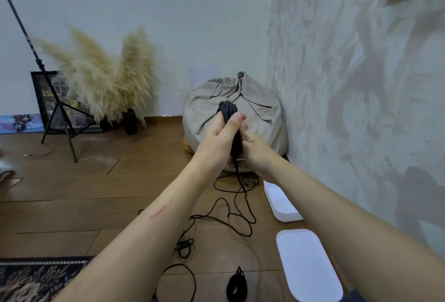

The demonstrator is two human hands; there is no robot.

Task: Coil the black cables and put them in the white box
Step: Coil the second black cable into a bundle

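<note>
Both arms reach forward at chest height. My left hand (222, 133) grips the upper part of a coiled bundle of black cable (228, 107), thumb over the loops. My right hand (252, 150) holds the lower end of the same bundle from the right. A loose tail of that cable (240, 181) hangs down to the wooden floor, where more black cable (226, 215) lies in tangled loops. The white box (281, 205) stands open on the floor by the right wall, partly hidden by my right forearm. Its white lid (308, 265) lies nearer to me.
A beige beanbag (260, 109) fills the corner behind my hands. A black tripod (60, 118), pampas grass in dark vases (108, 80) and framed pictures stand at the left wall. A small black looped object (237, 285) lies by the lid; a patterned rug (36, 277) is at bottom left.
</note>
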